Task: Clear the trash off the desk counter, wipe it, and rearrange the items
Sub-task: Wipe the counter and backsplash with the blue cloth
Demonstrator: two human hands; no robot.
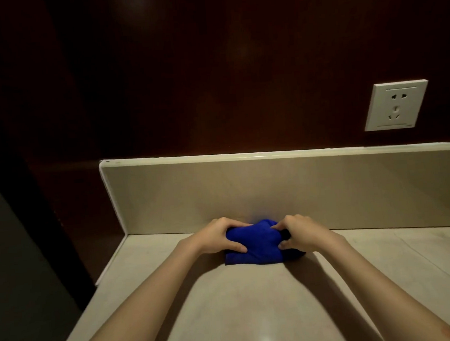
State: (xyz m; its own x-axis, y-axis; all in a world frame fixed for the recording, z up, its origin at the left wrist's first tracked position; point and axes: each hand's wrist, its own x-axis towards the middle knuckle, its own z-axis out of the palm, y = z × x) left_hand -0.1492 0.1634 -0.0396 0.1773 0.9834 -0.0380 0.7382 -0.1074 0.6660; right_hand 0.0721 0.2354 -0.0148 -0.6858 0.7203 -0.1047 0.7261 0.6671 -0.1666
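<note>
wall panel [211,64]: dark reddish-brown wood, glossy, faint reflections, fills the upper half of the view.
wall socket [396,105]: white square plate set in the panel at right, slightly tilted in view, one two-pin and one three-pin opening, a thin line above and below them.
backsplash [273,188]: beige strip standing upright below the panel, pale top edge, white seam down its left end.
side panel [69,207]: same dark wood, left of the backsplash, in shadow.
lower left [17,264]: dim grey-green surface, too dark to identify.
</note>
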